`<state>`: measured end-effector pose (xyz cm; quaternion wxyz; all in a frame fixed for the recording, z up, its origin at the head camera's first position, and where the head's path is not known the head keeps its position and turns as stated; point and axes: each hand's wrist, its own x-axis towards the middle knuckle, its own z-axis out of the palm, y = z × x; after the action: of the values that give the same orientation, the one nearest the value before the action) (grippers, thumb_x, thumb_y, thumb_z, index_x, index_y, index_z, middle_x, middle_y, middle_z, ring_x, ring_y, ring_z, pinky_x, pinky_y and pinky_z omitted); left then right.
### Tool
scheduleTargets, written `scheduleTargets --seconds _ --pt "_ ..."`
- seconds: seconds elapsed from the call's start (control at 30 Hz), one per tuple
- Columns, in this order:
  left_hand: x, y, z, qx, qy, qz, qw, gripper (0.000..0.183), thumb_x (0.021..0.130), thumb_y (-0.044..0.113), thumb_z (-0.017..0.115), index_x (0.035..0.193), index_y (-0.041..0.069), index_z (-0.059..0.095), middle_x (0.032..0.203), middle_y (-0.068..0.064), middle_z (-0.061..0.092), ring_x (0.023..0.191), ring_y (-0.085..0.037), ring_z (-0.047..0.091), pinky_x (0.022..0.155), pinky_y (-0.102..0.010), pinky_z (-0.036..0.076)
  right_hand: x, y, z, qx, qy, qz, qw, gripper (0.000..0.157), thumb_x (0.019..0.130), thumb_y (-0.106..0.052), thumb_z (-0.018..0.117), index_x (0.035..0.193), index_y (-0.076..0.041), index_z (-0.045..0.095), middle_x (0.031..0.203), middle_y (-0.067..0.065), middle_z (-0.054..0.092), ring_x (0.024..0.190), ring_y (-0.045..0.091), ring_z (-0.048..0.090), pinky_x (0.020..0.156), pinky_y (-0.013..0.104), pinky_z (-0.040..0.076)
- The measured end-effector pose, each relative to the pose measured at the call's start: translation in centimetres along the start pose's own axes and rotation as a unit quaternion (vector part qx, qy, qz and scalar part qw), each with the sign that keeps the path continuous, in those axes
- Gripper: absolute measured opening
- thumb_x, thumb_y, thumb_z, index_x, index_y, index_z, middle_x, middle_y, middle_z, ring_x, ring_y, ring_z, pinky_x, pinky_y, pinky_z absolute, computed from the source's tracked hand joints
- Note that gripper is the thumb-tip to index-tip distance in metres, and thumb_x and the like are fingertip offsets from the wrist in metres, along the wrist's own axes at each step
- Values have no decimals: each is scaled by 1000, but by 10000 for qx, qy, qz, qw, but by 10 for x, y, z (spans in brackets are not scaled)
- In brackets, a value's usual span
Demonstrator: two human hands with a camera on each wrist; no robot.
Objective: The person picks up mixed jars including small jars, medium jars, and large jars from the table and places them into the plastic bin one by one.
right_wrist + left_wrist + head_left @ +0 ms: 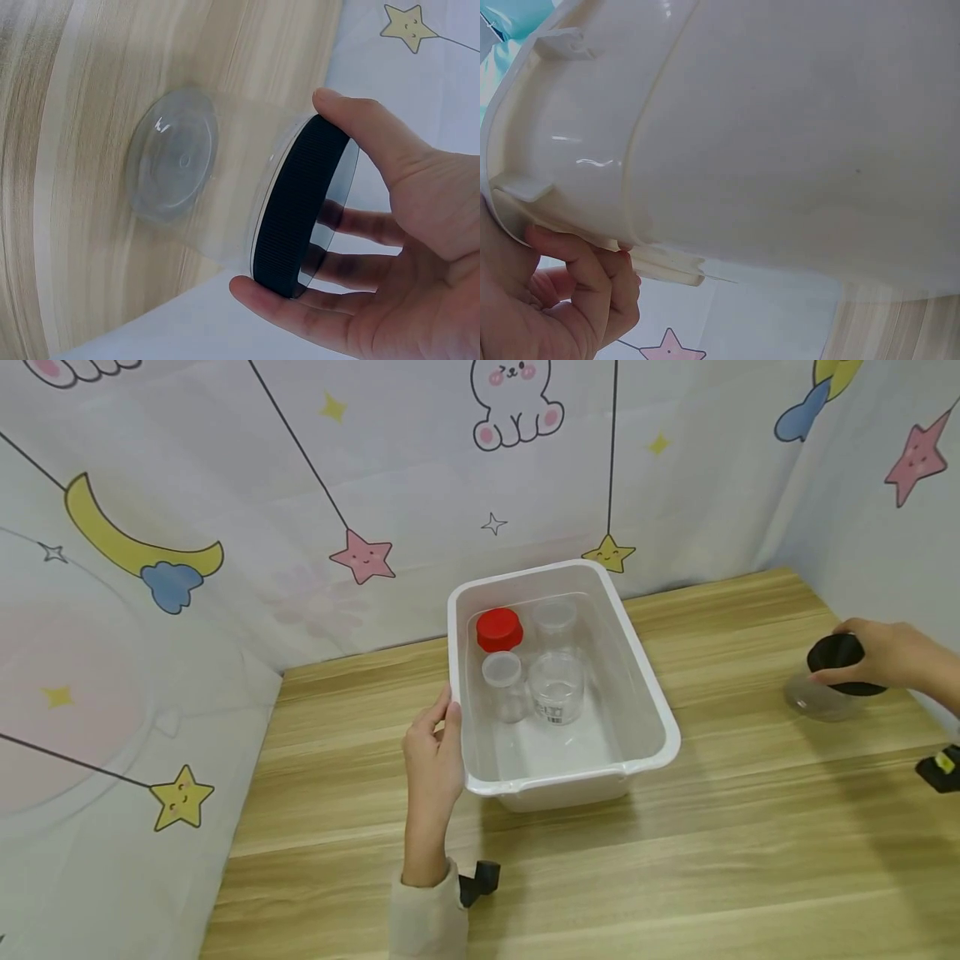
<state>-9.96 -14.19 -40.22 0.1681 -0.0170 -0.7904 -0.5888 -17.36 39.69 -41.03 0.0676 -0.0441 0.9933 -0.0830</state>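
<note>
My right hand (892,656) grips a clear plastic jar (172,157) by its ribbed black lid (300,206), thumb on one side and fingers around the other. The jar is upright at the right side of the table, its base close to the wood. My left hand (435,747) holds the left rim of a white plastic tub (652,710), fingers curled at the edge. Inside the tub stand a red-lidded container (499,628), a slim clear jar with a pale lid (504,681), a wider clear jar with a printed label (557,689) and another clear pale-lidded jar (555,617) behind.
The wood-grain table (337,827) carries the tub near its back edge. A white curtain (420,468) printed with stars, moons and a bear hangs behind the table and along both sides. Wood surface lies between the tub and the jar at right.
</note>
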Motion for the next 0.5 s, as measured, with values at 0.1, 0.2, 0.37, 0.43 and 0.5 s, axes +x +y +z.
scheduleTargets --seconds 0.1,0.2,0.37,0.43,0.5 --pt "0 0 0 12 -8 7 10000 38 103 14 55 138 -2 57 112 -23 64 88 -39 71 73 -47 60 0 -2 -1 -14 39 -39 10000 89 82 -42 80 119 28 39 113 52 46 94 66 51 77 66 49" --pt "0 -1 0 9 -14 -11 10000 38 103 14 55 138 -1 56 113 -22 63 88 -39 71 73 -47 60 -1 -3 -2 -32 95 -63 9999 89 82 -41 81 119 29 39 113 52 47 94 66 51 77 66 49" --pt "1 0 -1 -33 -8 -32 10000 38 104 15 54 139 0 56 116 -22 63 89 -39 71 72 -46 61 0 -5 -3 -11 144 -98 9998 86 82 -38 81 118 29 39 110 52 47 91 65 52 75 65 50" --pt "0 0 -2 -24 11 -47 10000 39 104 16 55 139 0 56 116 -22 63 89 -38 71 72 -46 61 1 -5 -3 -8 156 -144 9998 86 83 -37 81 118 29 39 109 51 48 89 64 53 75 65 50" --pt "0 0 -2 -10 14 -63 10000 38 104 16 55 139 0 56 116 -22 63 88 -38 72 72 -46 61 1 -4 -2 12 157 -184 9997 86 82 -37 81 117 29 39 108 51 48 90 64 53 75 65 50"
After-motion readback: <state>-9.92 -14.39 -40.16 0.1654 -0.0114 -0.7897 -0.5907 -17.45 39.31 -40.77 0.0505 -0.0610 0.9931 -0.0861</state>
